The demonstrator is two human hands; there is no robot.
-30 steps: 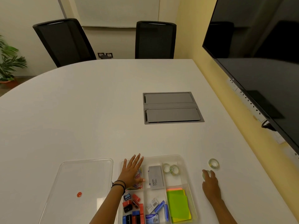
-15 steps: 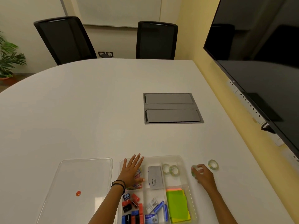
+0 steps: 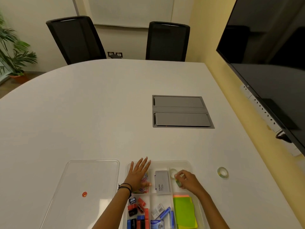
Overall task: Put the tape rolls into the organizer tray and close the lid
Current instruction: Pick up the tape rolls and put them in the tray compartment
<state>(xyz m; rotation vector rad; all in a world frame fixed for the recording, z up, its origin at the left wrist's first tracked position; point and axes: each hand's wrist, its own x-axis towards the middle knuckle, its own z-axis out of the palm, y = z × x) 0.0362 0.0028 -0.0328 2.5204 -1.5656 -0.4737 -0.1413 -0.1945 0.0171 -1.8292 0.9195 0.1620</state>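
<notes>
- right hand (image 3: 188,180) pinching a tape roll (image 3: 178,182) over organizer tray (image 3: 189,164) far-right compartment, one roll (image 3: 173,173) already inside
- left hand (image 3: 137,176) flat, fingers spread, on tray
- last roll (image 3: 223,172) on tabletop (image 3: 99,113), right of tray
- lid (image 3: 85,187) off, left

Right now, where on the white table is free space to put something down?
Free: the wide white table beyond the clear plastic lid and left of the grey floor-box hatch; also between the clear organizer tray and the loose tape roll. Crowded: the tray, with left hand and right hand in it.
</notes>
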